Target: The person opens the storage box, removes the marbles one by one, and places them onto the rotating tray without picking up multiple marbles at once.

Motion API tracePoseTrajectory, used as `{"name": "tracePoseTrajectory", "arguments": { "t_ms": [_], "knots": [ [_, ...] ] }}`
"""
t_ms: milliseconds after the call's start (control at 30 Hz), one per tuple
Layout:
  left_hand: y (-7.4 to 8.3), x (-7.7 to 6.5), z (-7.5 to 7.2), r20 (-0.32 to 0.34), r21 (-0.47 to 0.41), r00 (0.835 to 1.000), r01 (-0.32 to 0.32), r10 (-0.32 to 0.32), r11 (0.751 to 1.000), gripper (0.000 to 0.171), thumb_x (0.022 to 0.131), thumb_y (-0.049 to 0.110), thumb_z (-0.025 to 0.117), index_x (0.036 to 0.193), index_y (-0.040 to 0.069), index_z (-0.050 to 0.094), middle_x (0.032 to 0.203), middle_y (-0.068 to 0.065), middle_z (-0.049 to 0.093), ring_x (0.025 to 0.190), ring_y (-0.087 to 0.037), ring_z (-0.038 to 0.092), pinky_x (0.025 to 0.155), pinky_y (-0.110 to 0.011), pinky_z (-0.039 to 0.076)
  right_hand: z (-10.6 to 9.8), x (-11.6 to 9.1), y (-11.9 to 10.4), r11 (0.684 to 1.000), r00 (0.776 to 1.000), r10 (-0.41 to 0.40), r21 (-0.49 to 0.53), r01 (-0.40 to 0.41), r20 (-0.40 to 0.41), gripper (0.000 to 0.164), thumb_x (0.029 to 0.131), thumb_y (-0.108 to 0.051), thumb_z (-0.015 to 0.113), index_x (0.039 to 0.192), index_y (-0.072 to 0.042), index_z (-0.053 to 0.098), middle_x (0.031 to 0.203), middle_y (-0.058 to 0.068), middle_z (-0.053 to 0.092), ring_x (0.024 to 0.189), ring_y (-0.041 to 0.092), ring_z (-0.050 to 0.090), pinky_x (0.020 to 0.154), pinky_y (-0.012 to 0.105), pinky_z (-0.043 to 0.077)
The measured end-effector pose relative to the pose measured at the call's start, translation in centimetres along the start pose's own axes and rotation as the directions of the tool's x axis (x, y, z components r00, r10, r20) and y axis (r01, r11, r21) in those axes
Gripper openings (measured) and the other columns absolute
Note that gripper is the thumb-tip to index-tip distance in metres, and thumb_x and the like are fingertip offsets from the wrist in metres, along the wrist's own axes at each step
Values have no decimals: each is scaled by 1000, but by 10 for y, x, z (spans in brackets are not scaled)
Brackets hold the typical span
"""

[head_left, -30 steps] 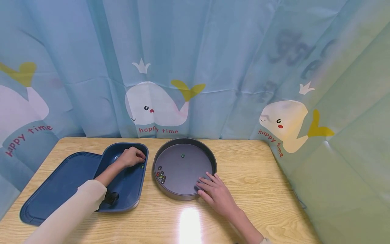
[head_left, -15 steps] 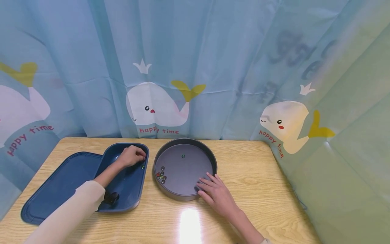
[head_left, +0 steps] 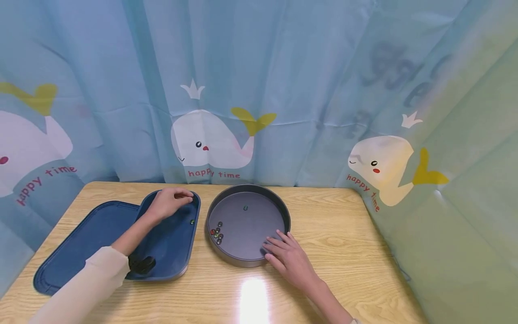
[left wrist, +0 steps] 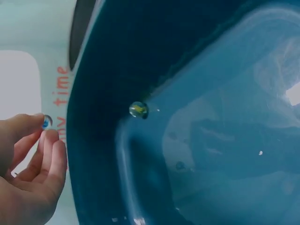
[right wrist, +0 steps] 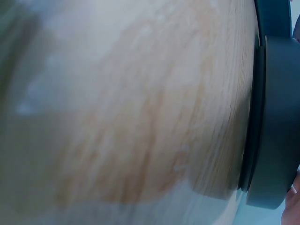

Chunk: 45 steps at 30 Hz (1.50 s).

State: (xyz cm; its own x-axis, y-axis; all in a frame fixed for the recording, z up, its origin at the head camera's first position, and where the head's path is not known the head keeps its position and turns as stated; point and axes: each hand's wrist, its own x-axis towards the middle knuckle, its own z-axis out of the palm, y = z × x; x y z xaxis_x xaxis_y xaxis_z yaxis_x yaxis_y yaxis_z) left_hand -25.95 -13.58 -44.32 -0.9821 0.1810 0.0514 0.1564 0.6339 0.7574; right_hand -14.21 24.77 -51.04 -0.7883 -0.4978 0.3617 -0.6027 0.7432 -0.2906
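My left hand (head_left: 167,203) is over the far end of a deep blue bin (head_left: 171,247). In the left wrist view its thumb and fingertips pinch a glass marble (left wrist: 47,122) with a blue tint. Another marble (left wrist: 138,110), with a yellow-green swirl, lies in the bin by the wall. To the right stands a round dark grey pan (head_left: 251,238). Several marbles (head_left: 217,230) cluster at the pan's left side, and one green marble (head_left: 245,208) lies towards its back. Fingers spread, my right hand (head_left: 292,261) rests on the pan's near right rim.
A flat blue lid or tray (head_left: 89,243) lies left of the bin, partly behind it. Both stand on a wooden table (head_left: 328,225). A blue curtain (head_left: 295,90) printed with whales hangs behind the table and along its right side.
My left hand has risen from inside the bin, up and slightly left, with the marble. The right hand stays on the pan's rim. The whole head view has shifted slightly.
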Motion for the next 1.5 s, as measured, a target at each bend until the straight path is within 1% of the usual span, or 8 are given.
{"name": "tracePoseTrajectory", "arguments": {
  "t_ms": [133, 267, 500, 733, 967, 1133, 1300, 1500],
  "knots": [
    [6, -3, -1, -41, -52, 999, -27, 25, 998, 25, 99, 11, 64, 118, -3, 70, 113, -21, 68, 104, -37, 63, 86, -49, 51, 0, 0, 0, 1000, 1000, -5, -2, 5, -7, 32, 102, -36, 57, 122, -16, 73, 133, 2, 63, 137, 30, 44, 112, 54, 27],
    [14, -4, 3, -62, -112, 998, -26, 19, 993, 27, 99, 13, 64, 120, -2, 69, 116, -20, 68, 106, -36, 63, 87, -48, 51, 0, 0, 1, 1000, 1000, -10, -7, 10, -13, 32, 101, -35, 59, 121, -15, 73, 132, 2, 64, 136, 31, 45, 111, 55, 29],
    [30, -4, 17, -22, -182, 999, -29, 25, 983, 26, 99, 15, 65, 119, -1, 70, 114, -16, 69, 105, -33, 64, 88, -47, 51, 1, 1, 1, 1000, 1000, -10, 8, 10, -7, 32, 101, -35, 60, 121, -15, 73, 133, 2, 63, 137, 31, 44, 112, 54, 27],
    [47, 2, 45, 21, -223, 999, -27, 33, 975, 23, 97, 11, 67, 116, -1, 72, 110, -12, 71, 100, -27, 67, 84, -42, 53, 0, 1, 0, 1000, 1000, -18, 9, 18, -17, 31, 100, -34, 61, 120, -15, 74, 132, 3, 64, 136, 33, 45, 111, 56, 28],
    [61, 9, 72, 41, -193, 997, -63, 73, 979, 18, 95, 9, 69, 110, 2, 75, 100, -7, 72, 92, -24, 67, 78, -39, 54, 1, 1, 0, 1000, 999, -24, 5, 24, -23, 31, 101, -33, 60, 120, -14, 74, 131, 4, 64, 135, 35, 46, 110, 58, 30],
    [67, 14, 89, 62, -178, 996, -48, 60, 983, 16, 93, 9, 70, 108, 2, 75, 94, -3, 72, 88, -20, 66, 76, -35, 54, 1, 1, 0, 1000, 999, -23, 2, 23, -27, 31, 101, -34, 60, 120, -14, 74, 131, 4, 65, 134, 35, 47, 109, 59, 30],
    [66, 21, 104, 56, -154, 997, -49, 58, 987, 14, 92, 7, 71, 104, 0, 75, 90, -2, 71, 82, -16, 64, 73, -33, 53, 0, 2, 0, 1000, 1000, -16, 19, 16, -20, 31, 100, -34, 61, 120, -14, 74, 131, 4, 64, 135, 34, 45, 110, 58, 29],
    [63, 27, 114, 56, -71, 995, -83, 87, 994, 8, 90, 6, 72, 97, 2, 76, 82, 1, 69, 76, -14, 64, 73, -35, 52, 1, 1, 1, 999, 999, -28, 25, 29, -34, 30, 100, -32, 62, 120, -13, 74, 130, 4, 65, 134, 35, 47, 109, 58, 30]
  ]
}}
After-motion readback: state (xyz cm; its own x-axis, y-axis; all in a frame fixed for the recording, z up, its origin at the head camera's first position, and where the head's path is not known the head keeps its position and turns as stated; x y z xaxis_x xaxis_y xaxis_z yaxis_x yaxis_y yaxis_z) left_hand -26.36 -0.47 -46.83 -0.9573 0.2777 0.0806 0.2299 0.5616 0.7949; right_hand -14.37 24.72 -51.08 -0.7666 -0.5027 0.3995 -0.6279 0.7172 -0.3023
